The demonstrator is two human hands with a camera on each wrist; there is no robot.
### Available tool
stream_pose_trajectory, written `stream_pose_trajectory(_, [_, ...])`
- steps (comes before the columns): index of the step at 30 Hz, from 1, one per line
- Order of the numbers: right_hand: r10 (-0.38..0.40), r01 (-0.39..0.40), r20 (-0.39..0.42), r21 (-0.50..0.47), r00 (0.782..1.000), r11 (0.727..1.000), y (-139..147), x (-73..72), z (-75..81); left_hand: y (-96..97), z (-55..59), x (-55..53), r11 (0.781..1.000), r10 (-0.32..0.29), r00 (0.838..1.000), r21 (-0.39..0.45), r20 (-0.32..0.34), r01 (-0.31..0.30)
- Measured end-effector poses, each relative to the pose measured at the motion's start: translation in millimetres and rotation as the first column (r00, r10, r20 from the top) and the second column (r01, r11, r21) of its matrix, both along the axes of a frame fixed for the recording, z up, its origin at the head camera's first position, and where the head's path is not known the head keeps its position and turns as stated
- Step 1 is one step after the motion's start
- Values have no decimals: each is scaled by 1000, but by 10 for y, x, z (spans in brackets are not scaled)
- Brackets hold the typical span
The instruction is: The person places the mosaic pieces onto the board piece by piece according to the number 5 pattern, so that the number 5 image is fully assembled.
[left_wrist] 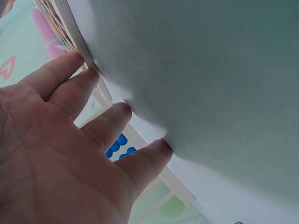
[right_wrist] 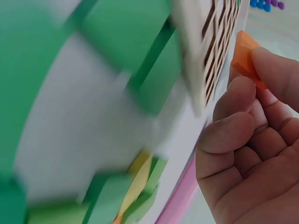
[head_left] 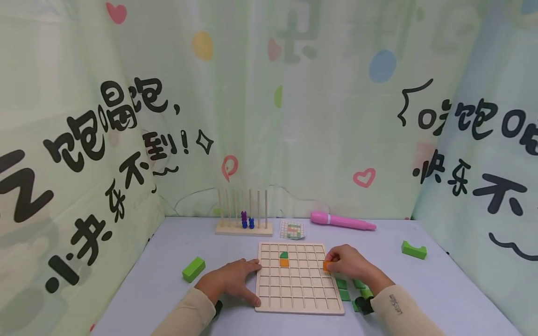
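Observation:
A wooden grid board (head_left: 294, 291) lies flat on the table, with a green rounded tile (head_left: 284, 255) and an orange square tile (head_left: 284, 262) set in its upper cells. At the board's left edge rests my left hand (head_left: 235, 278), fingers spread; in the left wrist view its fingertips (left_wrist: 122, 108) touch down along the edge and table. My right hand (head_left: 350, 262) pinches an orange tile (right_wrist: 245, 58) between thumb and fingers near the board's right edge. Beneath my right forearm lie several green tiles (head_left: 343, 295), partly hidden; the right wrist view shows them blurred, with a yellow piece (right_wrist: 135, 186) among them.
Behind the board stand a wooden peg rack (head_left: 244, 230) with blue and purple beads, a small patterned card (head_left: 292, 230) and a pink marker-shaped object (head_left: 342, 220). A green block (head_left: 194, 269) lies left, a notched green block (head_left: 414, 250) right. Printed curtains surround the table.

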State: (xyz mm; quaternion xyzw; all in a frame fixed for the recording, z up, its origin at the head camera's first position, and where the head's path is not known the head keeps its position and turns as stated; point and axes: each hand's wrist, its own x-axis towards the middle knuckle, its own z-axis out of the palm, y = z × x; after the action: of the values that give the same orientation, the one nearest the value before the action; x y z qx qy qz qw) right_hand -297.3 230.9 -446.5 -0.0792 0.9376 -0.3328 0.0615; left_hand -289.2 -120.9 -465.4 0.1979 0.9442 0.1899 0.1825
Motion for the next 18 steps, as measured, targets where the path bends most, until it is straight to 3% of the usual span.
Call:
stream_pose_trajectory(8, [76, -72, 26, -119, 997, 990, -358, -56, 26, 14, 17, 11, 1000, 10, 1000, -4, 5, -10])
stream_pose_trajectory(18, [111, -105, 47, -106, 993, 989, -795, -72, 39, 13, 11, 4, 1000, -6, 1000, -18, -16, 6])
